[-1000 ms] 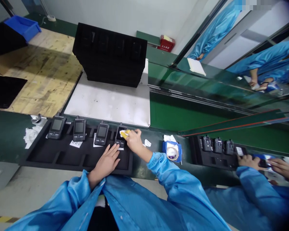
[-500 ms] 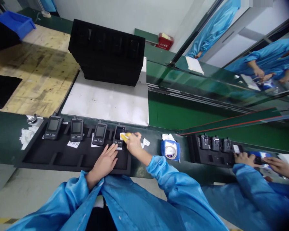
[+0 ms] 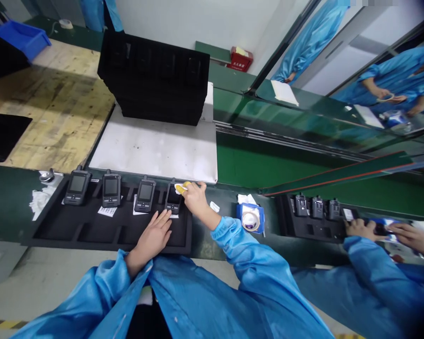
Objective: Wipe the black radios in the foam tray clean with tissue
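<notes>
My right hand [image 3: 197,198], with yellow covers on its fingertips, pinches a white wipe [image 3: 179,189] against the upper screen of the rightmost handheld radio [image 3: 172,205]. My left hand [image 3: 153,236] lies flat with fingers stretched out, its tips at that radio's lower end. Both hands are over the right side of a black foam tray [image 3: 61,230]. In the tray's upper row stand three more radios with screens: a left one [image 3: 77,187], a second one [image 3: 111,189] and a third one [image 3: 144,195]. White printed labels [image 3: 107,211] stick out from under some of them.
A tall stack of black foam trays [image 3: 155,89] stands on a white board [image 3: 155,150] behind. At right are a blue container with a tape roll [image 3: 250,218] and another foam tray [image 3: 313,230] by a co-worker's hands [image 3: 362,230]. Crumpled wipes [image 3: 41,202] lie left.
My right hand has shifted slightly up the radio's screen with the wipe. My left hand stays at the radio's lower end. The view has drifted a little.
</notes>
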The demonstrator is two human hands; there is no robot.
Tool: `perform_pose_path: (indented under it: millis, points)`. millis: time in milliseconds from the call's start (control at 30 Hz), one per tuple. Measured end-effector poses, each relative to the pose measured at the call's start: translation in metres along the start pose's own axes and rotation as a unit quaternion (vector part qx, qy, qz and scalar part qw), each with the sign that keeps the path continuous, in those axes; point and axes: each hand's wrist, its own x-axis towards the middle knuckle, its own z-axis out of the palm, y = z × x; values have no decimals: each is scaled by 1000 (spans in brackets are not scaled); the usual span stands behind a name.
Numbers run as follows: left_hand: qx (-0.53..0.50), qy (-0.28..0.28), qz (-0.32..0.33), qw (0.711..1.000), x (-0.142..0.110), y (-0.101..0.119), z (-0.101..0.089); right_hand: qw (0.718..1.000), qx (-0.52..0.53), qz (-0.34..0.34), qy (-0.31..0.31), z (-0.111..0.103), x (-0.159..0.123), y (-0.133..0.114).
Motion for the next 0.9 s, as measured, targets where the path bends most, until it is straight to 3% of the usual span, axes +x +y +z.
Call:
perform_pose_path:
  millis: [100,300,367,567,633,800,900]
  points:
    - [-9,1,-1,1000,1,0,0,1000,5,7,-10,7,-20,-2]
    - [-12,2,2,1000,-1,-1,1,999,25,-26,-35,20,-60,-33]
    - [-11,3,2,1000,-2,-2,2,999,31,-31,-30,16,-54,-33]
    - [-2,-1,4,1000,-1,-1,0,1000,18,9,-4,-4,2,-17]
    - [-3,-1,3,1000,-1,0,-1,1000,18,0,-12,-4,2,-21]
    - [-10,9,0,1000,0,1,1,997,25,-59,-43,3,-29,-40]
    - [-15,16,0,1000,-1,1,3,998,21,-48,-37,-1,-20,-37]
